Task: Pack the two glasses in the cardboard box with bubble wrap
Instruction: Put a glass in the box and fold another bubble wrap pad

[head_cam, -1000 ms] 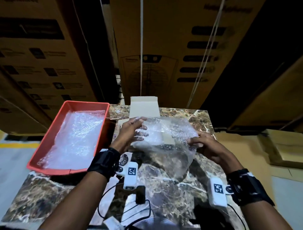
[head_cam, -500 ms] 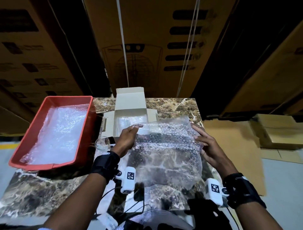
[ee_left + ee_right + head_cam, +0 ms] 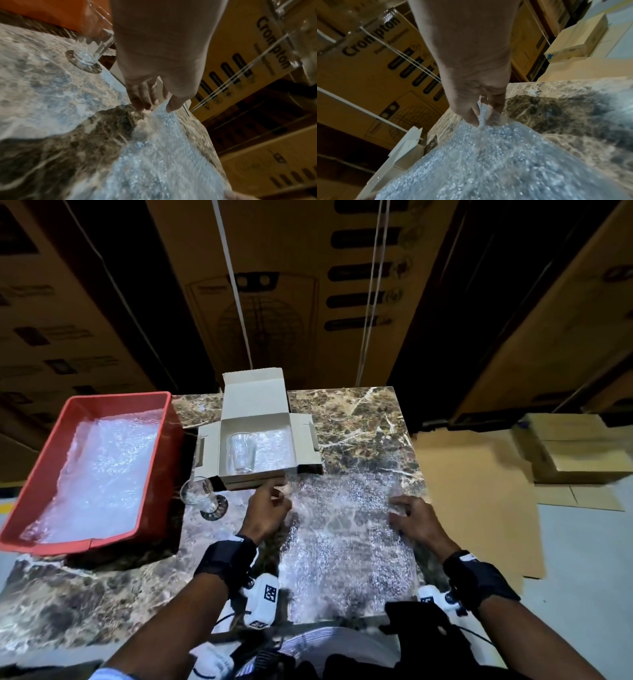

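A clear bubble wrap sheet (image 3: 342,542) lies spread flat on the marble table (image 3: 359,419), in front of the open cardboard box (image 3: 253,402). My left hand (image 3: 282,491) pinches the sheet's far left corner (image 3: 163,155) between thumb and fingers. My right hand (image 3: 397,508) pinches the far right edge (image 3: 488,162), which puckers up between its fingers. One glass (image 3: 241,453) lies inside the box on bubble wrap. The other glass (image 3: 202,496) stands on the table left of my left hand, also seen in the left wrist view (image 3: 92,44).
A red tray (image 3: 154,484) lined with more bubble wrap sits at the table's left. Large stacked cartons (image 3: 308,285) rise behind the table. Flattened cardboard (image 3: 479,491) and small boxes (image 3: 575,453) lie on the floor to the right.
The sheet was held up in the air over the box. Both hands have brought it down and toward me, and it now lies flat on the table.
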